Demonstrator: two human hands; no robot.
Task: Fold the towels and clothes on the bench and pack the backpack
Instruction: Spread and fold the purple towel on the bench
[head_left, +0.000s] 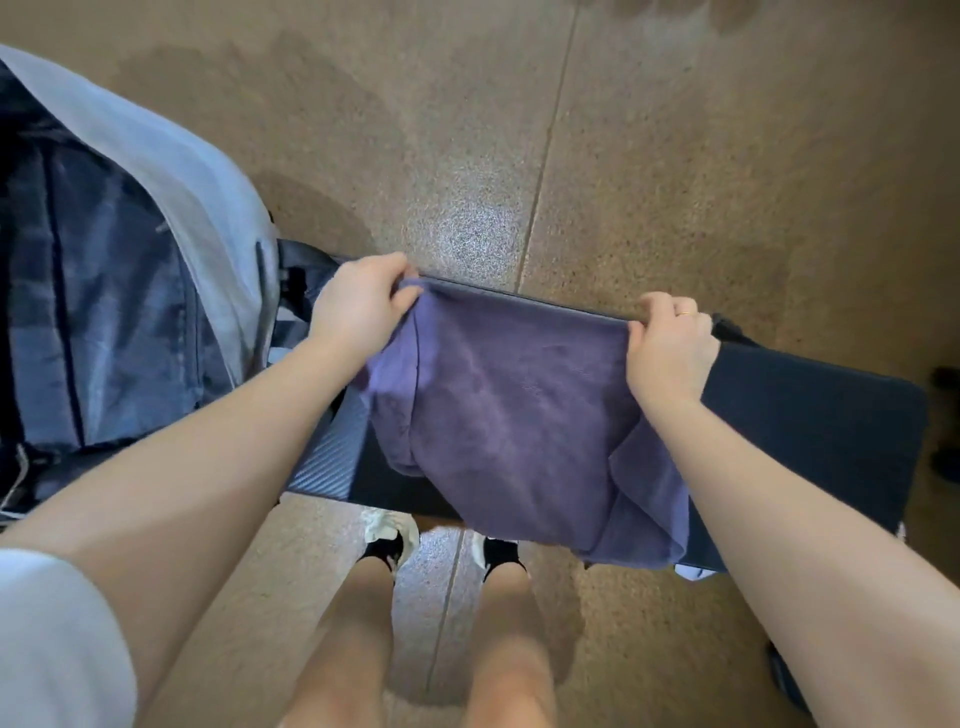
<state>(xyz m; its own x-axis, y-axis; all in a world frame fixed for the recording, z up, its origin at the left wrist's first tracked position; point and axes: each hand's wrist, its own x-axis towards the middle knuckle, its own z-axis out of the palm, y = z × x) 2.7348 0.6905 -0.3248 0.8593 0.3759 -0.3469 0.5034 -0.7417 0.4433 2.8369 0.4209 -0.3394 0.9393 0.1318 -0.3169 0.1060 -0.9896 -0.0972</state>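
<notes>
A purple towel (519, 415) lies spread over the black bench (810, 410), and its near edge hangs off the front. My left hand (358, 304) pinches the towel's far left corner. At the far right corner my right hand (670, 343) grips the towel, close to the bench's back edge. On the left end of the bench stands a dark blue backpack (98, 322), with a pale grey garment (182, 171) draped over it.
The floor (675, 156) is brown speckled stone with seams. My legs and shoes (389, 545) stand close to the bench's front edge. A small pale piece of cloth (693, 571) peeks out under the towel's hanging corner.
</notes>
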